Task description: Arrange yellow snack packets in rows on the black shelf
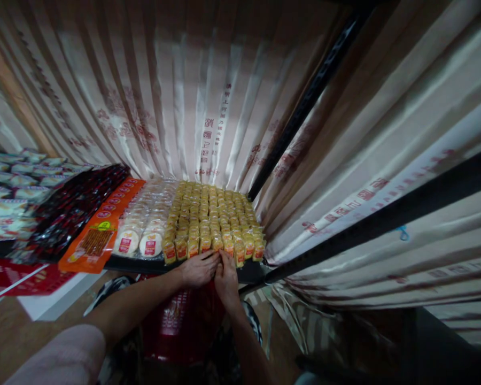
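Rows of small yellow snack packets point(212, 214) stand upright, packed close together on a dark shelf point(140, 263). At the front edge of these rows, my left hand point(200, 267) reaches in from the left with its fingers pressed together against a front packet. My right hand point(226, 275) meets it there, its fingertips closed at the same packet. Both hands touch each other, and they cover the lower part of that packet. Left of the yellow rows lie clear-wrapped round white crackers point(150, 243) with red labels.
An orange snack bag point(92, 240), dark red shiny packets point(76, 203) and white packets point(8, 211) line the shelf farther left. Pleated printed curtains point(216, 96) hang behind and to the right. Black metal posts point(304, 107) flank the right end. A red bag point(176, 326) is below.
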`<act>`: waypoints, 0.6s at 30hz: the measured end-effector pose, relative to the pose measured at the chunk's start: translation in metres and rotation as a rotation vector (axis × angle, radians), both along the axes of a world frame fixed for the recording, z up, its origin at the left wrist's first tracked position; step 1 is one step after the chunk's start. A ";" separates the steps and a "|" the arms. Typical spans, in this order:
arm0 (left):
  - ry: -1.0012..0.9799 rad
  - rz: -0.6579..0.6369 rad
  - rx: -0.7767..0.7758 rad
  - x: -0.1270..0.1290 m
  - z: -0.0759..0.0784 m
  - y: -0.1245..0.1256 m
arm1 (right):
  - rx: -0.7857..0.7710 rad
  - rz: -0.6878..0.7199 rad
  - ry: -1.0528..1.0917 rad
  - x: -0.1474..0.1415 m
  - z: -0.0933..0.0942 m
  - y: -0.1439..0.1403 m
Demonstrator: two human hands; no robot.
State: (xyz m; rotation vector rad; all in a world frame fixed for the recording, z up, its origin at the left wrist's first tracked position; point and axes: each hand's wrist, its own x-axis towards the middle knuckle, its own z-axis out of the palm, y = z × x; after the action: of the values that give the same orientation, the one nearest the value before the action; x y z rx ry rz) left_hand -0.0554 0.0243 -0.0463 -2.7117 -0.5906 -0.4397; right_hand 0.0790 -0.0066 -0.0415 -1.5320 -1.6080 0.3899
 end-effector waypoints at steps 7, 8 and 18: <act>-0.049 0.026 -0.025 -0.002 -0.015 0.002 | -0.021 0.021 -0.027 -0.004 0.003 -0.002; -0.062 0.023 -0.020 -0.002 -0.015 0.002 | -0.023 0.018 -0.024 -0.006 0.004 -0.004; -0.059 0.060 -0.002 -0.001 -0.013 -0.001 | -0.081 -0.016 0.027 -0.011 0.011 -0.005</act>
State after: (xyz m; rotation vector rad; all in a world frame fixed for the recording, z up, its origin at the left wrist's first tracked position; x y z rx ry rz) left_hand -0.0565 0.0235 -0.0593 -2.6823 -0.6870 -0.5051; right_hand 0.0680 -0.0111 -0.0304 -1.5926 -1.5748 0.4704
